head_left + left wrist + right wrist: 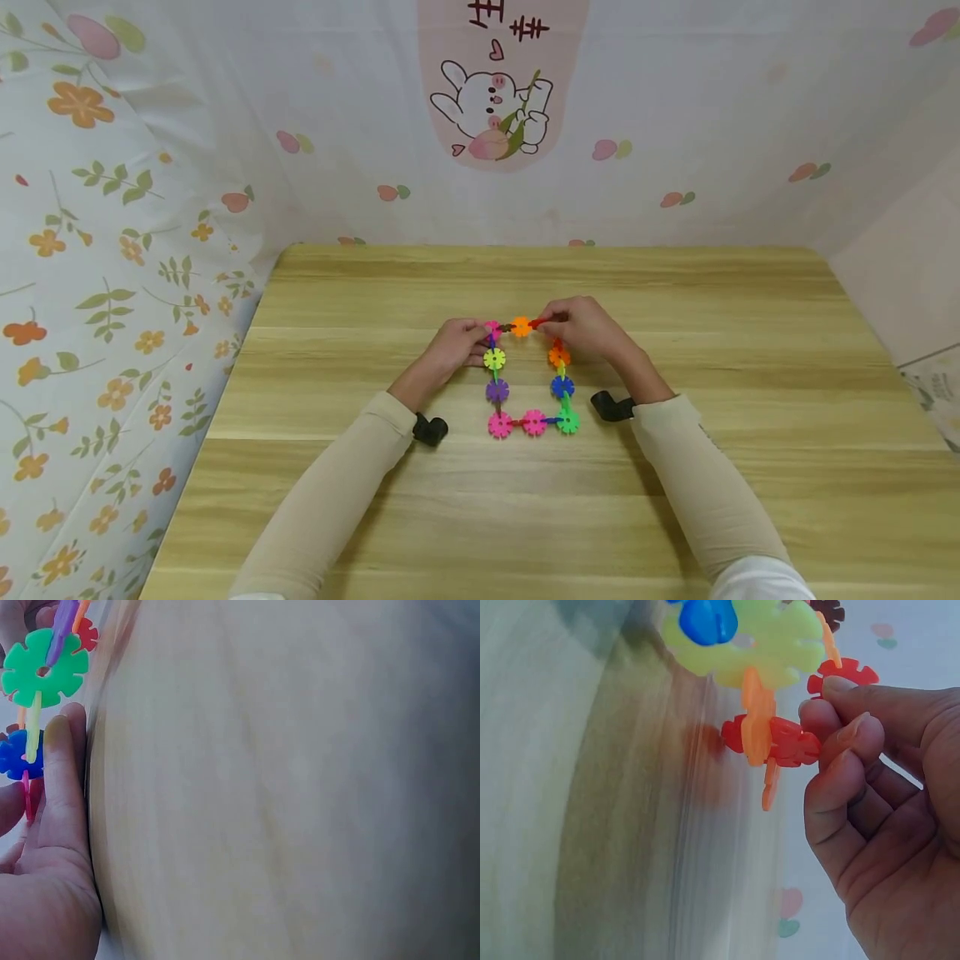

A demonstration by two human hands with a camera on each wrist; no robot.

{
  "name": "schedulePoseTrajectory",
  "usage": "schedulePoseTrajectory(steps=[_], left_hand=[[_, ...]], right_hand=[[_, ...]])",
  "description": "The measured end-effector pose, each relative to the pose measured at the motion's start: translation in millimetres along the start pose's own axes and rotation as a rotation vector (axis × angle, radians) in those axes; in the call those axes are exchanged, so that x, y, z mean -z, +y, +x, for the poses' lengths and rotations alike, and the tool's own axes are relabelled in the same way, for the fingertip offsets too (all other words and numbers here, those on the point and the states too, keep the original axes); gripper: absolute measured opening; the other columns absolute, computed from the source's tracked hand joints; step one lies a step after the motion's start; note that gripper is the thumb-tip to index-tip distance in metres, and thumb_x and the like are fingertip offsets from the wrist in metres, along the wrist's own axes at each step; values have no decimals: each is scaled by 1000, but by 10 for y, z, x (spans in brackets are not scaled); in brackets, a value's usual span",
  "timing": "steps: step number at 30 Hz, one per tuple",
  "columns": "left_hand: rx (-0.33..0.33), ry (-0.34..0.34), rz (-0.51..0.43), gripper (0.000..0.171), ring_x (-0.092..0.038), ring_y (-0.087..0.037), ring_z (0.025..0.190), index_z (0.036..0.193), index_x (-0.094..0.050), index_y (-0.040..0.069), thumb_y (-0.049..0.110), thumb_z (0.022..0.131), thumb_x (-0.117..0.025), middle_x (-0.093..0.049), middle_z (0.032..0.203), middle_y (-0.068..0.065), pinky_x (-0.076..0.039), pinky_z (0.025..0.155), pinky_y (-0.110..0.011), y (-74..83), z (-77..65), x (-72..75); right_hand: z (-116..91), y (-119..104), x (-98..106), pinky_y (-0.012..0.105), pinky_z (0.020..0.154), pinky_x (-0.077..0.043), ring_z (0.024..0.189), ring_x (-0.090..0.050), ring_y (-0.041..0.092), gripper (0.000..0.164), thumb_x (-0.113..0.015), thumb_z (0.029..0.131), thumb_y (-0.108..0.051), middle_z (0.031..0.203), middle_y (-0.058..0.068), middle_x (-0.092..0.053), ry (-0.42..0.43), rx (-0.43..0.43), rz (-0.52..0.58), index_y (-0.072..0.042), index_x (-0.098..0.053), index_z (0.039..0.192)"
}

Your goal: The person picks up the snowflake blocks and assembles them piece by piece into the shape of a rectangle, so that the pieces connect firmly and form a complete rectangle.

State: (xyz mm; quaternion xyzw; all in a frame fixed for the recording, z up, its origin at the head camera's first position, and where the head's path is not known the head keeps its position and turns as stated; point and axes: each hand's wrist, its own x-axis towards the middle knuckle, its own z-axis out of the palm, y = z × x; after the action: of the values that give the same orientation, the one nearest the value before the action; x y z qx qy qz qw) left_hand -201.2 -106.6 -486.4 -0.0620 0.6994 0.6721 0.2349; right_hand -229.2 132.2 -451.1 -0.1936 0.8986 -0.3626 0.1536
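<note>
Slotted plastic snowflake discs are linked into a roughly rectangular outline, with flat discs joined by upright ones. At its far left corner, my left hand (453, 346) pinches a pink disc (492, 330). The left wrist view shows that hand's thumb and fingers around the chain below a green disc (45, 667). My right hand (581, 323) holds a red disc (844, 677) between thumb and fingertips, beside an orange disc (521, 327) on the far side. Beneath these fingers, in the right wrist view, an upright orange disc (757, 720) slots into a yellow-green disc (780, 645).
The wood-grain table (465, 517) carries the outline near its middle. Behind it hangs a white cloth (675, 100) with a rabbit print, and a flowered cloth (112, 250) covers the left side. Black wrist mounts (430, 430) jut inward from both sleeves.
</note>
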Motion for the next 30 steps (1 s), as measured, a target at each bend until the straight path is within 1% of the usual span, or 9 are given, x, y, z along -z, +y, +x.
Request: schedulePoseTrajectory(steps=[2, 5, 10, 16, 20, 27, 30], left_hand=[[0, 3, 1, 24, -63, -12, 70, 104, -63, -2, 16, 104, -47, -64, 89, -8, -58, 66, -24, 4, 0, 3], [-3, 7, 5, 24, -62, -12, 68, 99, -63, -2, 15, 104, -46, -65, 88, -8, -57, 65, -24, 13, -8, 3], [-3, 16, 21, 24, -60, -10, 66, 99, -63, -1, 16, 104, -47, -65, 86, -6, -56, 62, -21, 24, -16, 4], [-5, 20, 33, 25, -60, -10, 66, 98, -63, 0, 16, 104, -46, -65, 86, -6, -55, 61, -20, 25, -24, 3], [-8, 20, 30, 25, -59, -10, 65, 97, -64, 0, 16, 104, -47, -67, 86, -6, -55, 61, -20, 12, -13, -1], [-9, 23, 9, 23, -62, -10, 66, 97, -62, 0, 16, 104, -47, -70, 90, -10, -56, 61, -21, -2, 2, -6], [-10, 22, 5, 23, -63, -11, 67, 98, -62, 0, 17, 104, -48, -70, 92, -11, -57, 62, -22, -1, -3, -8]], right_hand=[[7, -12, -9, 32, 62, -46, 65, -52, 21, 14, -62, 96, -16, 83, 8, -69, 4, 3, -15, -7, -73, 95], [19, -25, -19, 32, 62, -46, 64, -52, 20, 15, -61, 97, -15, 82, 7, -69, 6, 11, -31, -7, -74, 96], [28, -45, -37, 31, 62, -48, 64, -54, 18, 14, -62, 95, -11, 84, 7, -72, 25, 44, -52, -6, -75, 94], [39, -52, -73, 29, 59, -48, 61, -53, 16, 13, -63, 95, -10, 80, 8, -71, 29, 61, -79, -5, -75, 95], [33, -56, -77, 30, 60, -48, 61, -53, 17, 13, -64, 94, -11, 79, 7, -70, 30, 44, -91, -5, -75, 95], [34, -40, -70, 30, 61, -49, 65, -55, 19, 14, -63, 95, -16, 85, 5, -70, 32, -23, -56, -10, -75, 99], [35, -17, -57, 30, 59, -49, 64, -56, 19, 14, -63, 95, -16, 83, 5, -69, 28, -41, -36, -11, -75, 100]])
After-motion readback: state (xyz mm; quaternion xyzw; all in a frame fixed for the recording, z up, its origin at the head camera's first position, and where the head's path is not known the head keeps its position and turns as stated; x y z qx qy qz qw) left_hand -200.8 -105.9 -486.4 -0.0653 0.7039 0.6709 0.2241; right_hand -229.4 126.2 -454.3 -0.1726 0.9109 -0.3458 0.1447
